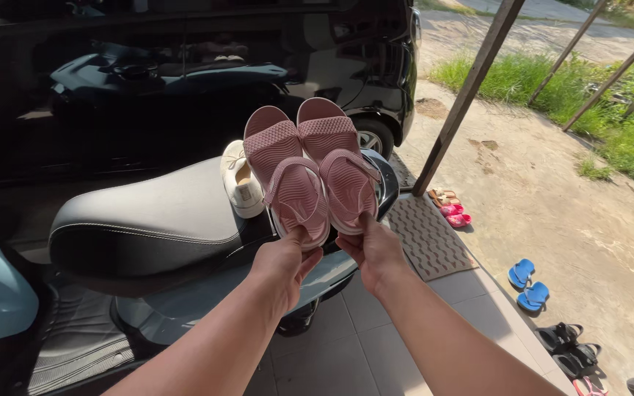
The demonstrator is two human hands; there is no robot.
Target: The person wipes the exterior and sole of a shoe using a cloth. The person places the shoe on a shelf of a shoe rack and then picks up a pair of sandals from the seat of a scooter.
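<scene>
Head cam: left hand (282,262) and right hand (376,248) each grip a pink sandal (293,183) by the heel, over the scooter seat (148,220).

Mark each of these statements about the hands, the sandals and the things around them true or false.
1. Each hand holds one pink sandal by its heel end. True: left hand, left pink sandal; right hand, right pink sandal.
2. A white shoe lies on the scooter seat. True.
3. The blue flip-flops sit on the doormat. False: they lie on the bare ground beyond the tiles.
4. The sandals are held soles up. False: the footbeds and straps face the camera.
5. A black car stands behind the scooter. True.
</scene>
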